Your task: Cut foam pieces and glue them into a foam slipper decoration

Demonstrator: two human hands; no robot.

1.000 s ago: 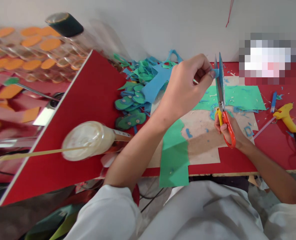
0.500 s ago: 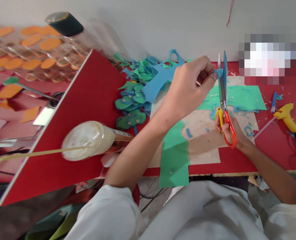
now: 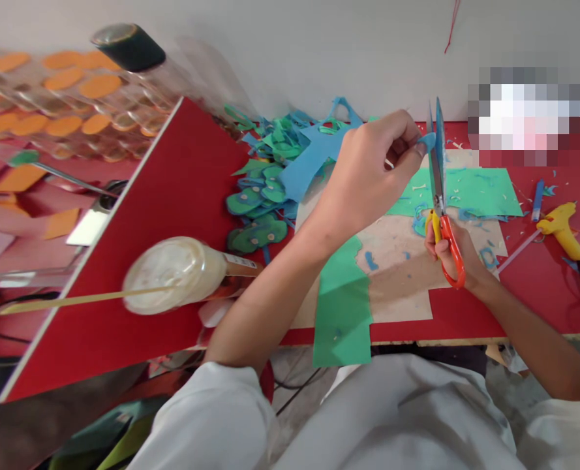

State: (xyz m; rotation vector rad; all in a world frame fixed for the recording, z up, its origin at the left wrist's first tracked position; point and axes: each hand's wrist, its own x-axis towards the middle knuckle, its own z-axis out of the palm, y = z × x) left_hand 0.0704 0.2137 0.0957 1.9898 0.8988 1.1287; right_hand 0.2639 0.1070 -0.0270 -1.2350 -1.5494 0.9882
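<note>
Left hand [image 3: 368,173] pinches a small blue paper scrap [image 3: 427,140] between closed fingertips; right hand [image 3: 449,251] grips orange-handled scissors [image 3: 441,196], blades slightly parted at the scrap.

From our pinch on the scrap [image 3: 427,139] we list: scissors [image 3: 437,189] touching right, glue gun [image 3: 564,228] farther right, cutouts [image 3: 260,202] left, sheet [image 3: 480,189] beneath.

A plain pale grey wall [image 3: 294,46] filled the view from 10 to 2 o'clock, evenly lit. Below it, a red surface [image 3: 539,294] stretched toward 3 o'clock, its pale front edge nearest.
</note>
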